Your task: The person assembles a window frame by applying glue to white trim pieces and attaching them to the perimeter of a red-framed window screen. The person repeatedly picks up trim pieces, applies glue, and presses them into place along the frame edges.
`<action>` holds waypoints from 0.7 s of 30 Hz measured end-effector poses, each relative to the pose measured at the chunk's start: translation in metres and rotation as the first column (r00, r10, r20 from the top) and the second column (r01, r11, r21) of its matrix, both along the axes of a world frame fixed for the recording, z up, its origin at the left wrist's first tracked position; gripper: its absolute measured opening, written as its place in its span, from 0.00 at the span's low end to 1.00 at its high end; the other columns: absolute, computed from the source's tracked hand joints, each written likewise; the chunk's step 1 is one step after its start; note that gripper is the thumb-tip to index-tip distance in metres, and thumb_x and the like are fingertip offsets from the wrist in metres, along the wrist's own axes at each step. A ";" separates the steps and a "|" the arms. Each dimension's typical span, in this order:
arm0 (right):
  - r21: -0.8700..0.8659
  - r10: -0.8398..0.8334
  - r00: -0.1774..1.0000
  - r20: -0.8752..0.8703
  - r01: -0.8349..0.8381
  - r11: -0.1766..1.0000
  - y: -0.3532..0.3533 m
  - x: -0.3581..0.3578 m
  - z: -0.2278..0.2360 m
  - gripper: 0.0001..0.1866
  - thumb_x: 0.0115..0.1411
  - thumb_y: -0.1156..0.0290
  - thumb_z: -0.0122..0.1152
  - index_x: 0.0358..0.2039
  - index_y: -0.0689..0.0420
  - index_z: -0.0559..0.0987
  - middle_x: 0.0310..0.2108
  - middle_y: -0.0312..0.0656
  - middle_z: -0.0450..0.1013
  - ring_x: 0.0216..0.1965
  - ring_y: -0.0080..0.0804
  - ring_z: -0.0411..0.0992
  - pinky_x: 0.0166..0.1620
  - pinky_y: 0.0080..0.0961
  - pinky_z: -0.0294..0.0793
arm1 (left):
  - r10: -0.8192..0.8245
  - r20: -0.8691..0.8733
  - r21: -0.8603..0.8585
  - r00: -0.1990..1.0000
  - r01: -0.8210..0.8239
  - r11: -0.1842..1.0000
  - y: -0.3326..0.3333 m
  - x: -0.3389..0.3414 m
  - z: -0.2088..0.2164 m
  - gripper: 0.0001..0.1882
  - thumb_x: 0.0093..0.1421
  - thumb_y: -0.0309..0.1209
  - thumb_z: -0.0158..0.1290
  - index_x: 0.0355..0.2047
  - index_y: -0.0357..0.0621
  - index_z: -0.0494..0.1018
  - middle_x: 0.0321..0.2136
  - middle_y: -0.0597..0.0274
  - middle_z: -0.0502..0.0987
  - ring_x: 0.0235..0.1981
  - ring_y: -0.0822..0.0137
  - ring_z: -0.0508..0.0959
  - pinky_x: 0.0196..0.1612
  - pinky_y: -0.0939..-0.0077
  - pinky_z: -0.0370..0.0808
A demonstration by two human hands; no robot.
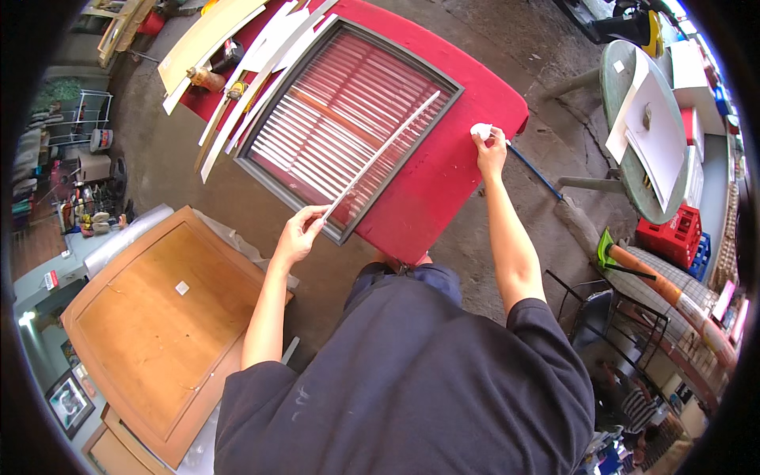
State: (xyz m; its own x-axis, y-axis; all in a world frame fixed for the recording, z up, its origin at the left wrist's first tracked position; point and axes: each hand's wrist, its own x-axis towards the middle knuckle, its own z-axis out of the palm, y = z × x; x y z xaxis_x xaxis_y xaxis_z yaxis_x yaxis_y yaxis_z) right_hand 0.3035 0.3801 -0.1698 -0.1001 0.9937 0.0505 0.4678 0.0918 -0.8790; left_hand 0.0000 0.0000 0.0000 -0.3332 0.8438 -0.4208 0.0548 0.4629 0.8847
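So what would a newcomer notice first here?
Probably the bright red tabletop at top centre, bearing a grey-framed slatted panel. A long white strip slants across the panel, near end in the left hand; the right hand pinches a small white object by the tabletop's right edge. A brown wooden panel sits lower left.

The white strip (pixel 383 154) looks smooth, the red table (pixel 396 207) dull, the lower-left panel (pixel 170 332) like smooth brown wood.

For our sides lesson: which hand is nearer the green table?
Right. The right hand is left of the green table; the left hand is much farther left.
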 end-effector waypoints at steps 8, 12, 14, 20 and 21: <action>-0.111 -0.015 0.992 0.128 0.029 0.993 -0.004 -0.014 0.005 0.23 0.54 0.66 0.75 0.47 0.60 0.78 0.35 0.40 0.77 0.34 0.30 0.73 0.41 0.31 0.73 | -0.045 -0.073 0.073 0.996 0.051 0.996 0.030 -0.022 -0.023 0.16 0.67 0.23 0.53 0.54 0.44 0.78 0.38 0.67 0.76 0.39 0.74 0.74 0.47 0.77 0.72; -0.091 -0.006 0.995 0.099 0.015 0.996 -0.001 -0.013 -0.004 0.24 0.54 0.65 0.75 0.48 0.61 0.77 0.36 0.42 0.78 0.36 0.30 0.75 0.43 0.31 0.75 | -0.076 -0.107 0.089 0.991 0.086 0.992 0.040 -0.022 -0.029 0.16 0.67 0.23 0.52 0.54 0.45 0.78 0.37 0.66 0.74 0.39 0.74 0.74 0.45 0.78 0.72; -0.101 -0.007 0.996 0.086 0.016 0.995 0.000 -0.013 -0.009 0.25 0.54 0.65 0.75 0.48 0.62 0.77 0.37 0.43 0.78 0.36 0.30 0.76 0.44 0.31 0.75 | -0.094 -0.157 0.095 0.983 0.110 0.989 0.045 -0.022 -0.029 0.16 0.66 0.23 0.53 0.54 0.45 0.78 0.35 0.66 0.74 0.37 0.73 0.74 0.44 0.77 0.72; 0.120 -0.044 0.980 0.193 0.021 0.993 0.003 -0.010 -0.024 0.25 0.54 0.62 0.76 0.45 0.62 0.76 0.38 0.44 0.78 0.38 0.35 0.76 0.45 0.32 0.75 | -0.115 -0.217 0.105 0.970 0.140 0.985 0.052 -0.023 -0.036 0.16 0.65 0.23 0.53 0.53 0.46 0.78 0.31 0.64 0.72 0.33 0.71 0.72 0.40 0.76 0.71; 0.092 -0.030 0.982 0.186 0.013 0.996 0.002 -0.012 -0.023 0.25 0.53 0.62 0.76 0.45 0.62 0.76 0.39 0.45 0.77 0.38 0.37 0.76 0.45 0.33 0.74 | -0.112 -0.216 0.101 0.970 0.136 0.986 0.051 -0.022 -0.037 0.16 0.65 0.23 0.53 0.53 0.46 0.78 0.30 0.64 0.71 0.32 0.71 0.72 0.39 0.76 0.71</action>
